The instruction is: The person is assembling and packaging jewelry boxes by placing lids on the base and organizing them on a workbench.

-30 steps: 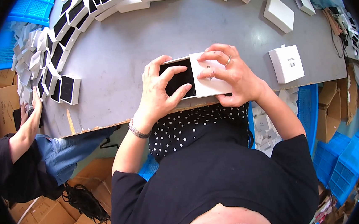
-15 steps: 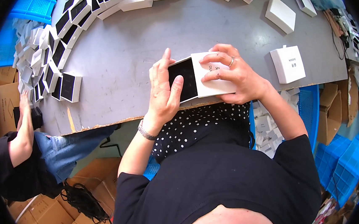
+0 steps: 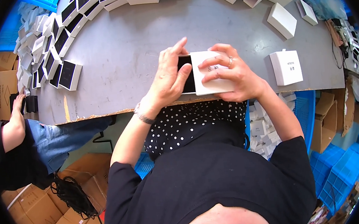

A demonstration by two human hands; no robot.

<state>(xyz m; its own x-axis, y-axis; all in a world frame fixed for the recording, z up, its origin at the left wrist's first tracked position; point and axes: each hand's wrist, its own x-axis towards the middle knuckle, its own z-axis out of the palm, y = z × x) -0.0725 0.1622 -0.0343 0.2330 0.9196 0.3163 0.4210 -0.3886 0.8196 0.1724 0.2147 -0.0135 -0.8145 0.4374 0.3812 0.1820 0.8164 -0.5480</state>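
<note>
Near the table's front edge, my right hand (image 3: 242, 75) grips a white cardboard box sleeve (image 3: 206, 88), its fingers spread over the top and the thumb low on the near side. A drawer-like white box tray (image 3: 189, 85) with a black lining sticks partly out of the sleeve's left end. My left hand (image 3: 165, 80) holds that tray's outer end, thumb at the lining and fingers along the far side. The part of the tray inside the sleeve is hidden. To the right stands a closed white box (image 3: 286, 67) with a small tab on top.
Several black-lined trays (image 3: 70, 75) curve along the table's left and far side, beside a heap of white sleeves (image 3: 26, 61). More white boxes (image 3: 282, 20) lie far right. Another person's hand (image 3: 17, 103) is at the left. A blue crate (image 3: 305, 108) with small boxes stands below the table's edge.
The tray has slid further right into the sleeve, so less of the black lining shows. My left hand has moved right toward my right hand. The view has shifted slightly.
</note>
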